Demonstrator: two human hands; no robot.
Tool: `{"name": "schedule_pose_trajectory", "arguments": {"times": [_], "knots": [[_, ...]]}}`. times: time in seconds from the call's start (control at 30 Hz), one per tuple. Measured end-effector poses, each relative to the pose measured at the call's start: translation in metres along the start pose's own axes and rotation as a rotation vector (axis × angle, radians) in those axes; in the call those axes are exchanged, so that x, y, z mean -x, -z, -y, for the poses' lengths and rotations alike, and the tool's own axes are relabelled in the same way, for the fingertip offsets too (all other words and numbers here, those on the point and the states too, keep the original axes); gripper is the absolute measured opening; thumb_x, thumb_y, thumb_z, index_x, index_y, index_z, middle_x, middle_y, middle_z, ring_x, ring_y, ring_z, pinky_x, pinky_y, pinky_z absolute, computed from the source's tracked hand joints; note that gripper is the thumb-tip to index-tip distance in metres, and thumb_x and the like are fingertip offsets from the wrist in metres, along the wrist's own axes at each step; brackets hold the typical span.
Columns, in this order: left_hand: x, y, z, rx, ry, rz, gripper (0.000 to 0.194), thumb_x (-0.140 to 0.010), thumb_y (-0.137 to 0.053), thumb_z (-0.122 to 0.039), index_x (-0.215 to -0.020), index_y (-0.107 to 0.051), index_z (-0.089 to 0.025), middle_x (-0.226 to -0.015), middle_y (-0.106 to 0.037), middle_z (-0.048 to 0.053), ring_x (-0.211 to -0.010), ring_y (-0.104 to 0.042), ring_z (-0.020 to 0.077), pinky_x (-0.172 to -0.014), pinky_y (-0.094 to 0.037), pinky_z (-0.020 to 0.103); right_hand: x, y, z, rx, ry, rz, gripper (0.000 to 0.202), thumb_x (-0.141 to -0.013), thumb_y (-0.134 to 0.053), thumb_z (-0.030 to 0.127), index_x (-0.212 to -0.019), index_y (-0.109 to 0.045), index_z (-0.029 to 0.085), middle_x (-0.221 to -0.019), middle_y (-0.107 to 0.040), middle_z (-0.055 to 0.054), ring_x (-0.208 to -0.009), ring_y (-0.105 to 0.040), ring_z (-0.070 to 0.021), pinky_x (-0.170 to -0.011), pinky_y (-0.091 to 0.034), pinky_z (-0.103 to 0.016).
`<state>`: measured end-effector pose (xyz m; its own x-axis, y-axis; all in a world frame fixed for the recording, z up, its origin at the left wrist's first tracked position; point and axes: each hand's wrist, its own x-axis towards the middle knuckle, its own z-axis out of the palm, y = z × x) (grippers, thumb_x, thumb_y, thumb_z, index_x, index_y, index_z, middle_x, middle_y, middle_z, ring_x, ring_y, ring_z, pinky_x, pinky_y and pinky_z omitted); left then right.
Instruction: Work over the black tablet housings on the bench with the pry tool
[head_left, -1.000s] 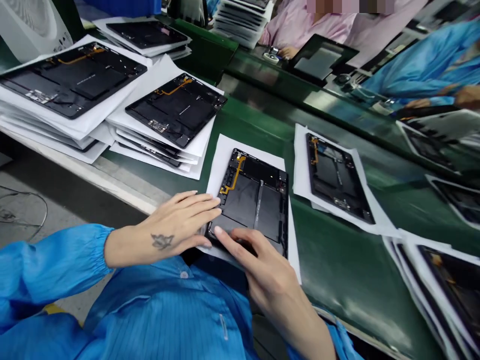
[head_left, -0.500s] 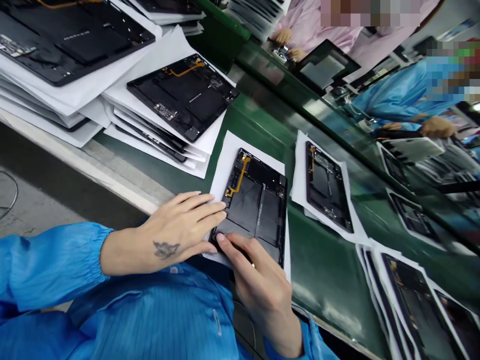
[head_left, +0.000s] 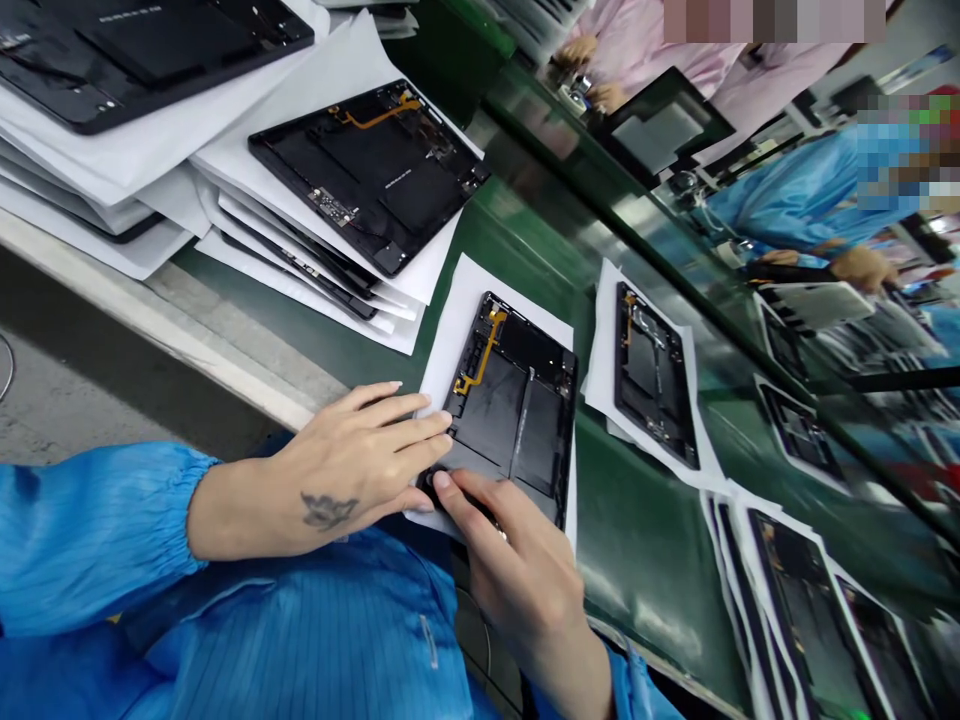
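Observation:
A black tablet housing (head_left: 487,410) with an orange flex cable (head_left: 486,352) lies on a white sheet (head_left: 448,320) at the centre of the green bench. My left hand (head_left: 360,465) rests flat, fingers stretched out, with its fingertips on the housing's near left edge. Beside it, my right hand (head_left: 517,550) is curled over the near corner, thumb and fingers drawn together. Something dark shows between those fingers, but I cannot make out what it is.
Stacks of housings and white sheets stand at the left (head_left: 390,180) and lower right (head_left: 810,600). Another housing (head_left: 656,370) lies on paper to the right. Across the bench are a pink-clad person (head_left: 637,40) and a blue-sleeved person (head_left: 795,190).
The view has shifted slightly. Both hands stay at nearly the same places on the housing, with only a slight movement of the right fingers.

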<state>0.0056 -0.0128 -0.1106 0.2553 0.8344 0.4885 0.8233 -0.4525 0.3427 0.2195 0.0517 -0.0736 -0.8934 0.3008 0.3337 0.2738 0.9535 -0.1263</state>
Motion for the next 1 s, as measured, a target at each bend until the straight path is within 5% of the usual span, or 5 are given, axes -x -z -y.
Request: {"name": "schedule_pose_trajectory", "arguments": {"times": [0.3,0.53,1.0], "knots": [[-0.002,0.003,0.0,-0.048,-0.039,0.01,0.036,-0.106,-0.048,-0.036,-0.125,-0.066,-0.013,-0.133,-0.068,0.007,-0.125,-0.062,0.0246,-0.105,-0.045,0.042,-0.024,0.015,-0.005,0.149,0.181,0.158,0.027,-0.102,-0.043,0.01,-0.095,-0.069,0.014,-0.087,-0.073,-0.008,-0.066,-0.056,-0.0152,-0.056,-0.04,-0.031],[0.001,0.001,0.004,-0.054,-0.054,-0.005,0.038,-0.103,-0.053,-0.039,-0.129,-0.064,-0.013,-0.137,-0.066,0.008,-0.128,-0.06,0.0254,-0.108,-0.044,0.043,0.001,0.0,-0.003,-0.181,-0.187,-0.088,0.03,-0.097,-0.05,0.001,-0.115,-0.064,0.02,-0.104,-0.071,-0.008,-0.092,-0.067,-0.0163,-0.079,-0.056,-0.028],[0.0,0.005,0.001,-0.068,-0.054,0.02,0.035,-0.105,-0.049,-0.034,-0.13,-0.063,-0.014,-0.138,-0.065,0.007,-0.129,-0.06,0.0259,-0.109,-0.045,0.045,0.004,-0.01,0.004,0.013,-0.041,-0.071,0.032,-0.095,-0.047,0.001,-0.119,-0.067,0.01,-0.105,-0.073,-0.014,-0.08,-0.062,-0.0183,-0.068,-0.05,-0.032]]}}
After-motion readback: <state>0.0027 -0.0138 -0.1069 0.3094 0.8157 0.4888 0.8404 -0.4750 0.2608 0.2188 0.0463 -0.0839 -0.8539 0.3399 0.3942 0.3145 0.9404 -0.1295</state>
